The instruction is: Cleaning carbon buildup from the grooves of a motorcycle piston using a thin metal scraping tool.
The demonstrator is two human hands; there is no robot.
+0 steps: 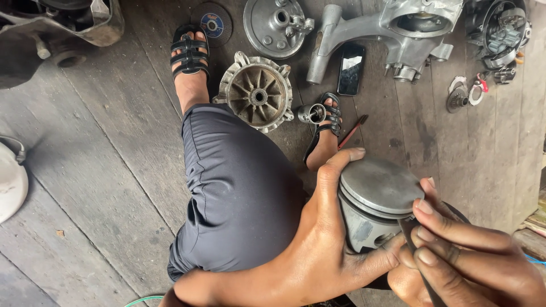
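Holding a piston [375,199] low in view, left hand [324,250] wrapped round its skirt, thumb under, forefinger arched over the crown's far edge; grip closed firmly on the metal. Right hand [466,256] pinched shut on a thin dark tool [418,256], fingertips [424,207] touching the crown's near rim (tool's tip hidden behind the fingers). Crown flat, grey, dull, tilted a little toward the camera.

Below and left, a knee in dark shorts [239,187], bent over a plank floor [102,170]. Further out, two feet in black sandals: one [190,54] to the left, one [327,128] just past the piston. Between them, a finned hub [257,94], open side up, with a small shiny cylinder [311,113] touching the nearer sandal. A red pencil [352,132] just right of that foot.

Beyond, a black phone [351,68] lying face up, beside a large cast casing [398,34]. Left of that, a round grey cover [276,25] and a grinding disc [212,24]. Far right, a cluster of small engine parts [495,40] and a sprocket [456,98]. At the left edge, a white helmet [11,182], partly cut off.
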